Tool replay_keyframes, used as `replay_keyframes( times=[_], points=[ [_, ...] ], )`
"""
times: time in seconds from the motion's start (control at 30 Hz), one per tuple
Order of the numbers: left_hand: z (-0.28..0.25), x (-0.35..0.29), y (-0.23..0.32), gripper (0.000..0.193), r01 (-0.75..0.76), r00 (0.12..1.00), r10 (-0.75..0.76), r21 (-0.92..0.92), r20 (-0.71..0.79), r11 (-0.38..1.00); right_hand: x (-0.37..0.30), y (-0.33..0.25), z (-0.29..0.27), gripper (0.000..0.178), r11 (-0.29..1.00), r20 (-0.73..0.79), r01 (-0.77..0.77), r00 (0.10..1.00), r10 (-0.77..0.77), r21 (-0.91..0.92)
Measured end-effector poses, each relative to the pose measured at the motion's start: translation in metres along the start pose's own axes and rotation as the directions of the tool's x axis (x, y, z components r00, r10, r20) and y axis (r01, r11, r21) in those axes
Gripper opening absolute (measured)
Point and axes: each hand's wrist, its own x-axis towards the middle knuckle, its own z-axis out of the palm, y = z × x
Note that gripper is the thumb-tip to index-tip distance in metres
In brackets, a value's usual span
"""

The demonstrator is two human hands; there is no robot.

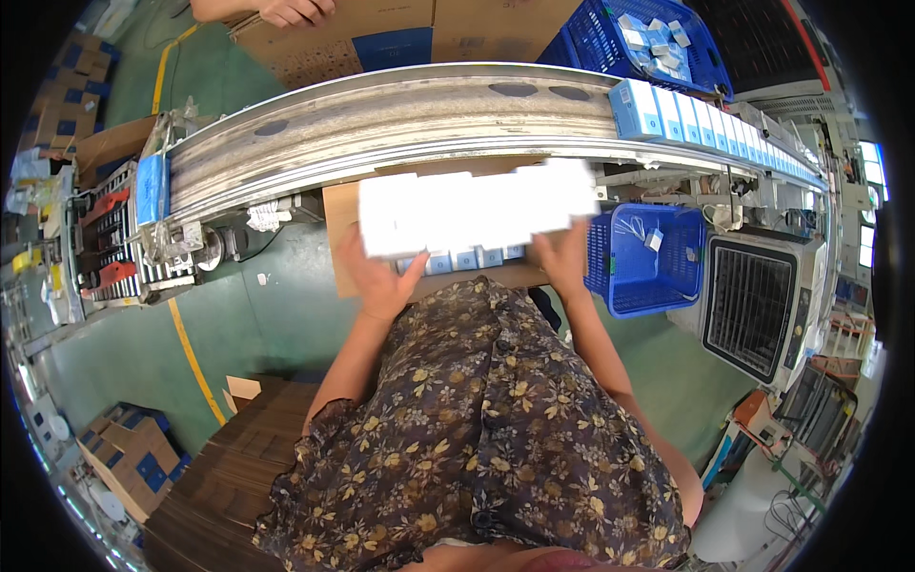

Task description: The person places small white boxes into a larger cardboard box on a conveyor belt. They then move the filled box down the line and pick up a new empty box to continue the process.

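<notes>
Between my two hands is a row of small white boxes (457,212), pressed together side by side; their tops are overexposed and the ends look slightly stepped. My left hand (386,283) closes on the row's left end, thumb on the near side. At the other end, my right hand (560,257) grips the near right part, its fingers partly hidden. Directly under the row lies an open cardboard carton (341,212). Several light blue and white small boxes (464,258) show inside it, below the held row.
Beyond the carton runs a conveyor (381,112), with lined-up blue and white boxes (667,112) on its right. A blue basket (653,288) and an air cooler (751,297) stand at right. Across the conveyor, another person's hand (297,11) rests on a large carton (324,57).
</notes>
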Motion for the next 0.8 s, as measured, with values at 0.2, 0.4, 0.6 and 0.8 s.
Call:
replay_keyframes(
  times=[0.2, 0.4, 0.6, 0.8],
  points=[
    [0.037, -0.015, -0.049, 0.070, 0.150, 0.570, -0.040, -0.057, 0.821, 0.987, 0.044, 0.001, 0.009, 0.060, 0.954, 0.606, -0.288, 0.744, 0.280, -0.088],
    [0.089, -0.003, -0.052, 0.083, 0.011, 0.510, -0.381, 0.437, 0.771, 0.899, 0.067, 0.018, 0.123, 0.087, 0.904, 0.504, -0.135, 0.792, 0.345, -0.406],
    [0.140, 0.023, -0.032, 0.100, -0.061, 0.293, -0.575, 0.615, 0.764, 0.786, 0.110, 0.046, 0.173, 0.094, 0.883, 0.645, -0.240, 0.610, 0.461, -0.404],
    [0.187, 0.009, -0.095, 0.097, -0.141, 0.160, -0.601, 0.621, 0.783, 0.771, 0.137, 0.064, 0.137, 0.062, 0.997, 0.892, 0.068, 0.453, 0.009, -0.045]
  ],
)
